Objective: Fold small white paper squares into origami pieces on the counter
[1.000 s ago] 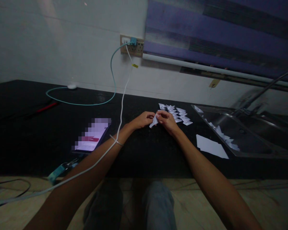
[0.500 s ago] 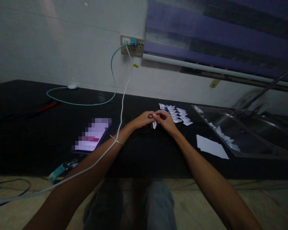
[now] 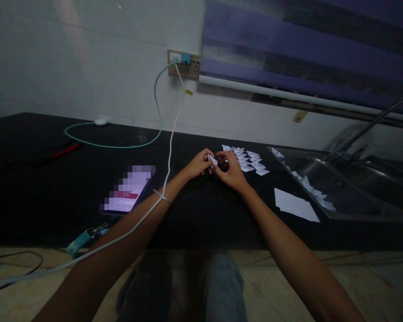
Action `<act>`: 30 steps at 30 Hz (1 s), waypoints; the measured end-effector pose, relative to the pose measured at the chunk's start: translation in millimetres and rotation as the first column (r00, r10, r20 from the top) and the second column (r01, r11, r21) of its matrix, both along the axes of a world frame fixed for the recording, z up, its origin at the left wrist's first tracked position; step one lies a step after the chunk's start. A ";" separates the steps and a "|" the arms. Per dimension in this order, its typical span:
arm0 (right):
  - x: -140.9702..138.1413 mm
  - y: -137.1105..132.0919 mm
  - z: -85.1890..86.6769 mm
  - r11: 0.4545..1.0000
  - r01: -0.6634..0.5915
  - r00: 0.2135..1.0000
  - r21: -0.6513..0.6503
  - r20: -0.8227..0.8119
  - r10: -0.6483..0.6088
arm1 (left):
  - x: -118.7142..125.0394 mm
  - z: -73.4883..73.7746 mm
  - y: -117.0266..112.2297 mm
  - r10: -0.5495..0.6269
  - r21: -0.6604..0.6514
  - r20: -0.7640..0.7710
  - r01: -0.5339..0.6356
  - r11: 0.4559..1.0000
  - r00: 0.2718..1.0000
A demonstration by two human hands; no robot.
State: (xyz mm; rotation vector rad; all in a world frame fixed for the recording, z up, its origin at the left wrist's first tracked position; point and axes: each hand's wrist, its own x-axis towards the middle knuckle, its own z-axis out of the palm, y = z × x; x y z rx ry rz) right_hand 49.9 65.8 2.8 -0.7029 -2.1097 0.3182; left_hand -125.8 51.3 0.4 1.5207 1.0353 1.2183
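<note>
My left hand (image 3: 198, 164) and my right hand (image 3: 231, 171) meet over the black counter (image 3: 53, 188), fingers pinched together on a small folded white paper piece (image 3: 212, 160). Only a little of the paper shows between the fingertips. Just beyond my right hand lies a cluster of several small folded white paper pieces (image 3: 248, 160). A flat white paper sheet (image 3: 294, 205) rests on the counter to the right of my right forearm.
A lit phone (image 3: 129, 194) lies left of my left arm, with a white cable (image 3: 170, 147) running to a wall socket (image 3: 184, 65). A teal cable (image 3: 121, 144) loops at the back left. A steel sink (image 3: 342, 188) with paper scraps is at the right.
The paper piece, hanging wide between my fingers a second ago, is now folded smaller and mostly covered. Both hands have shifted slightly away from me and closed tighter around it.
</note>
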 end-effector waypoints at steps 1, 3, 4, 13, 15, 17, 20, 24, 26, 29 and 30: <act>-0.5 -0.4 -0.2 1.000 -0.019 1.000 -0.003 0.020 0.019 | -0.1 0.0 0.1 0.019 0.004 -0.003 -0.019 1.000 1.000; -1.4 0.1 -1.5 0.999 -0.041 0.998 -0.006 0.041 0.041 | -0.4 -1.8 1.1 0.047 0.018 -0.013 -0.046 0.999 0.999; -1.9 1.1 -2.5 0.999 -0.042 0.998 -0.005 0.040 0.042 | -0.7 -3.3 1.8 0.049 0.027 -0.021 -0.048 0.998 0.999; -5.0 3.4 -6.0 0.995 0.039 0.998 -0.096 -0.046 -0.044 | 0.0 -6.2 -2.2 0.102 0.193 -0.200 -0.063 0.979 0.974; -4.8 3.2 -5.9 0.993 0.060 0.996 -0.098 -0.063 -0.067 | 1.4 -4.5 -5.2 0.098 0.211 -0.220 -0.051 0.976 0.971; -3.9 4.4 -6.2 0.994 0.085 0.994 -0.073 -0.063 -0.090 | 2.2 -3.6 -6.9 0.054 0.193 -0.193 -0.016 0.981 0.980; -2.2 7.3 -6.7 0.991 0.116 0.989 -0.062 -0.089 -0.121 | 1.6 -3.7 -5.7 -0.045 0.122 -0.088 0.056 0.991 0.995; -2.4 8.3 -6.0 0.987 0.120 0.977 -0.111 -0.166 -0.138 | -0.3 -4.3 1.5 -0.074 0.004 0.033 0.074 0.997 0.997; -3.8 6.8 -4.7 0.983 0.110 0.970 -0.148 -0.201 -0.139 | -0.1 -4.9 5.3 -0.035 -0.039 0.044 0.036 0.999 0.998; -6.3 4.0 -1.7 0.975 0.037 0.958 -0.219 -0.271 -0.097 | 1.4 -5.8 8.5 -0.068 -0.066 -0.019 0.067 0.996 0.998; -7.1 3.4 -0.8 0.972 0.005 0.955 -0.234 -0.289 -0.075 | 1.8 -5.8 8.7 -0.101 -0.070 -0.053 0.097 0.993 0.993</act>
